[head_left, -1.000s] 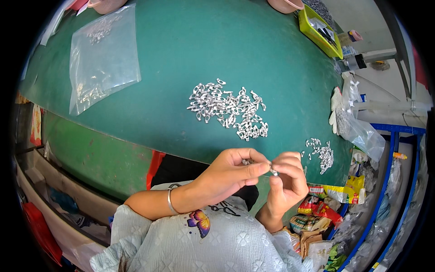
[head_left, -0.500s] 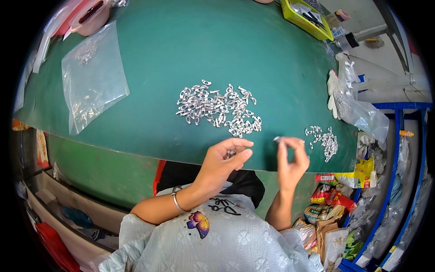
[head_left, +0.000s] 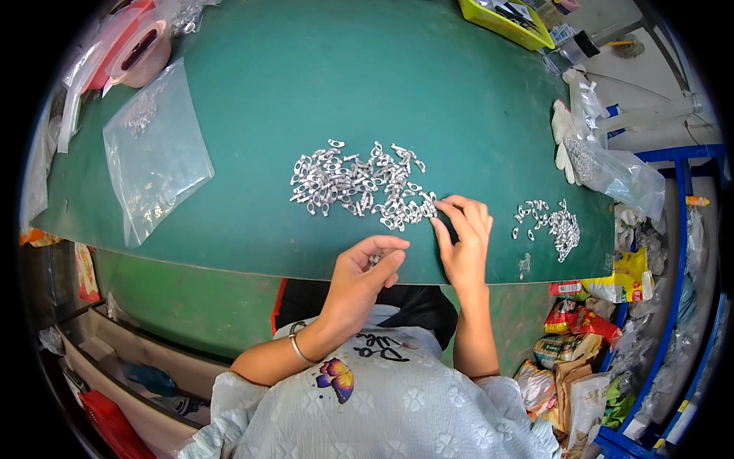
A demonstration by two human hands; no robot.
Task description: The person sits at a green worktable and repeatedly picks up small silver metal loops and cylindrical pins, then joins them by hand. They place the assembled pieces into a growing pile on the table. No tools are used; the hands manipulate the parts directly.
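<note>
A wide pile of small silver metal parts (head_left: 355, 183), each with an oval hole, lies on the green table (head_left: 252, 99). In front of it my left hand (head_left: 363, 275) is curled, palm inward, around several of the same parts (head_left: 375, 260). At the pile's right edge is my right hand (head_left: 464, 237); its thumb and forefinger close in on a small metal part (head_left: 430, 205), which the fingertips partly hide. To the right of that hand a smaller pile of similar parts (head_left: 562, 229) lies near the table's right side.
On the left lies a clear plastic bag (head_left: 157, 164) with small pieces inside. Behind it stands a pink basket (head_left: 145, 57). A yellow-green tray (head_left: 508, 27) sits at the far right, with a white glove (head_left: 563, 138) nearer. Packets (head_left: 577, 321) are stacked beside the blue rack (head_left: 665, 306).
My right hand has moved left and away from me, from above the table's front edge to the large pile's right edge. My left hand stays curled around its parts. The view has shifted slightly.
</note>
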